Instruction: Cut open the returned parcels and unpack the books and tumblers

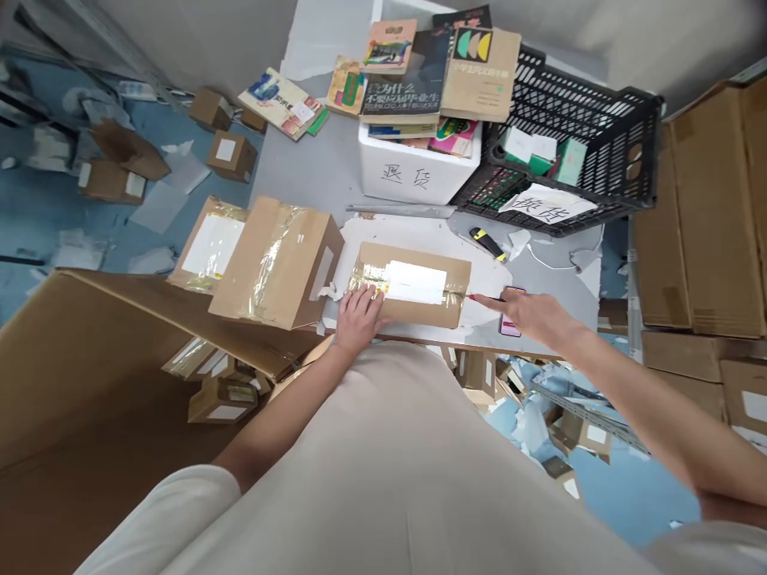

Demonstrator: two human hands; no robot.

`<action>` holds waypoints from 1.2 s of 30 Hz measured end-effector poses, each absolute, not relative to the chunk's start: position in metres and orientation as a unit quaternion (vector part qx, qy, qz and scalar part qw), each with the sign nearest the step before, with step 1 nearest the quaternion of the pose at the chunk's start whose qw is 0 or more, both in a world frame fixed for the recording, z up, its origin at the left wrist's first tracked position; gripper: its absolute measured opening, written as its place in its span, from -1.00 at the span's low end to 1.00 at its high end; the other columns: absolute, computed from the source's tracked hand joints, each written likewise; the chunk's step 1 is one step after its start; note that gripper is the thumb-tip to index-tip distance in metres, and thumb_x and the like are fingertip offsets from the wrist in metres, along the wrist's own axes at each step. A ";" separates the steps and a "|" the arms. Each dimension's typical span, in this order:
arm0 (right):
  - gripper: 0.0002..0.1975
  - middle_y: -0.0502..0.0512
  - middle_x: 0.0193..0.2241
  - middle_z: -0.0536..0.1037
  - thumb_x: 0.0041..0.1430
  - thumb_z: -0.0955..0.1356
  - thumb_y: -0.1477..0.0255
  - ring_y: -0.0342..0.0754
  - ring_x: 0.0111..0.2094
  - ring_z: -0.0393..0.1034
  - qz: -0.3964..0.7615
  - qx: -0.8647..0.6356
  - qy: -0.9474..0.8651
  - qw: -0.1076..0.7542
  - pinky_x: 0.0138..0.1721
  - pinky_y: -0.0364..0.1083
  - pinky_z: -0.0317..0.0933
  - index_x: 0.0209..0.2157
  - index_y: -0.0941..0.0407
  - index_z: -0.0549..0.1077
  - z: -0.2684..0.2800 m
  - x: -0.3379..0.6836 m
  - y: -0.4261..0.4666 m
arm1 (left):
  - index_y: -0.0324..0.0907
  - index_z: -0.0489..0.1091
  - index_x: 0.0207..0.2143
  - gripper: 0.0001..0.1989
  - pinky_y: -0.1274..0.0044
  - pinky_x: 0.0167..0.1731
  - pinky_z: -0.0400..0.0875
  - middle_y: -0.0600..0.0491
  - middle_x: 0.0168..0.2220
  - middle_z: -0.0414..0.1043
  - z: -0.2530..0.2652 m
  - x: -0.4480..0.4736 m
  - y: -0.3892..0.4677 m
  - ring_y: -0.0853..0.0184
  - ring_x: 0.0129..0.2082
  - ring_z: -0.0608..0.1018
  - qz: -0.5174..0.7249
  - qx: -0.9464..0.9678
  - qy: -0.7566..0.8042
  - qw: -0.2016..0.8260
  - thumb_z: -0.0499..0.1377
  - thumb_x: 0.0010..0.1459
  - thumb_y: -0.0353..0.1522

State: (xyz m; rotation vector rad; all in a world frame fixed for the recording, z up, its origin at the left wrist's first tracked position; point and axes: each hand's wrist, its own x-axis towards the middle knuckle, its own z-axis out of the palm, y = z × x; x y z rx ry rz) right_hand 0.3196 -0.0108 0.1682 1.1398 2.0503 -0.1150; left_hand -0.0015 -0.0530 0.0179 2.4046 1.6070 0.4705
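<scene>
A taped cardboard box (pixel 419 316) with a white label lies flat on the table in front of me. My left hand (pixel 358 318) rests on its left end, fingers stretched out over the clear tape. Just off the box's right edge is my right hand (pixel 516 310), index finger extended along something small with a red tip (pixel 472 297), the other fingers curled in. What it grips is too small to make out. Partly under that hand lies a phone (pixel 510 325) with a lit screen. Farther back is a black-and-yellow utility knife (pixel 488 244).
Left of the box stand a larger taped carton (pixel 276 263) and a labelled parcel (pixel 207 243). Behind are a white foam bin (pixel 419 172) heaped with books and a black plastic crate (pixel 599 120). A big open carton (pixel 72 359) is at left; boxes and paper litter the floor.
</scene>
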 end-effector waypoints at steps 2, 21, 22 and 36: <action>-0.13 0.15 -0.20 0.51 0.13 0.14 0.72 -0.13 -0.44 0.42 -0.044 0.457 0.804 0.377 -0.50 -0.20 0.04 0.34 -0.24 -0.22 0.169 0.340 -0.021 | -0.21 0.32 0.13 -0.52 0.21 0.19 0.08 -0.22 0.14 0.35 0.019 0.000 -0.053 0.03 0.21 0.32 0.151 0.817 0.547 0.102 0.12 0.20 -0.20; -0.19 0.06 -0.30 0.49 0.08 0.38 0.10 -0.26 -0.63 0.31 -0.600 0.630 0.315 -0.380 -0.64 -0.19 0.23 0.31 0.02 0.10 0.058 0.343 -0.099 | -0.25 -0.04 0.33 0.21 -0.03 0.17 -0.17 -0.35 0.36 -0.18 0.062 0.023 -0.002 -0.24 0.34 -0.10 -0.022 0.844 0.529 0.083 0.14 -0.23 0.27; -0.19 0.04 -0.32 0.49 0.08 0.38 0.11 -0.26 -0.63 0.30 -0.606 0.625 0.315 -0.378 -0.64 -0.19 0.23 0.31 0.03 0.10 0.059 0.344 -0.098 | -0.25 -0.04 0.33 0.20 -0.01 0.17 -0.13 -0.35 0.36 -0.18 0.062 0.024 -0.002 -0.22 0.34 -0.09 -0.025 0.841 0.534 0.084 0.14 -0.22 0.26; -0.30 -0.03 -0.41 0.45 0.17 0.33 0.28 -0.28 -0.68 0.24 -0.608 0.628 0.414 -0.256 -0.68 -0.20 0.23 0.31 -0.01 0.09 0.071 0.364 -0.091 | -0.15 -0.04 0.34 0.22 0.07 0.07 0.11 -0.27 0.37 -0.17 0.068 0.030 -0.005 -0.23 0.33 -0.09 -0.051 0.816 0.564 0.114 0.21 -0.30 0.24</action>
